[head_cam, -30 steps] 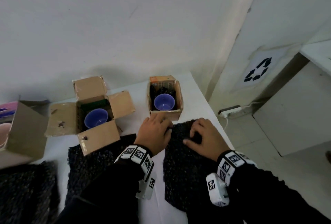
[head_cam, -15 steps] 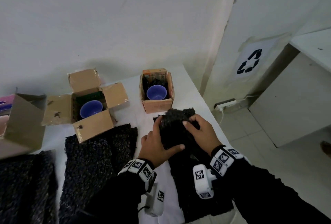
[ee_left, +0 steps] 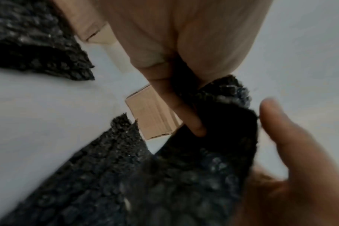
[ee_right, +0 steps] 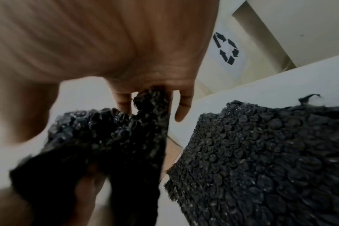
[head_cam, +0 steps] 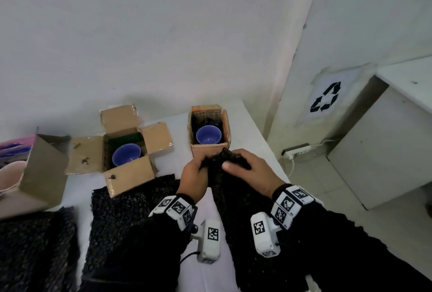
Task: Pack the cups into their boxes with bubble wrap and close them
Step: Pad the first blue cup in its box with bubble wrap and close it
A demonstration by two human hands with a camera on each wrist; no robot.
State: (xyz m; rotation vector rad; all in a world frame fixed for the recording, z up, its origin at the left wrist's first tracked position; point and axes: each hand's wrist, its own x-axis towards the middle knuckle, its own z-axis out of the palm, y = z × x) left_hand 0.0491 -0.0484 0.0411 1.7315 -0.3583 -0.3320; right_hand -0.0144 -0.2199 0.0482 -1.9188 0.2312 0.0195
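A white surface (head_cam: 219, 240) stands against a pale wall. On it, at the back, rest two open cardboard boxes: a small box (head_cam: 208, 149) at the right and a flapped box (head_cam: 126, 170) to its left. A larger box (head_cam: 39, 175) sits at the left edge. Dark bubble wrap sheets (head_cam: 121, 217) lie flat in front of them.

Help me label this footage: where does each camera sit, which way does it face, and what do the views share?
Head: on the head, looking forward and down at the table, two open boxes holding blue cups; both hands and black sleeves show.
Left wrist: along the left hand at the bubble wrap it grips; the right hand's fingers show.
Right wrist: along the right hand towards the recycling sign.
Shared: the bunched bubble wrap, in all three.
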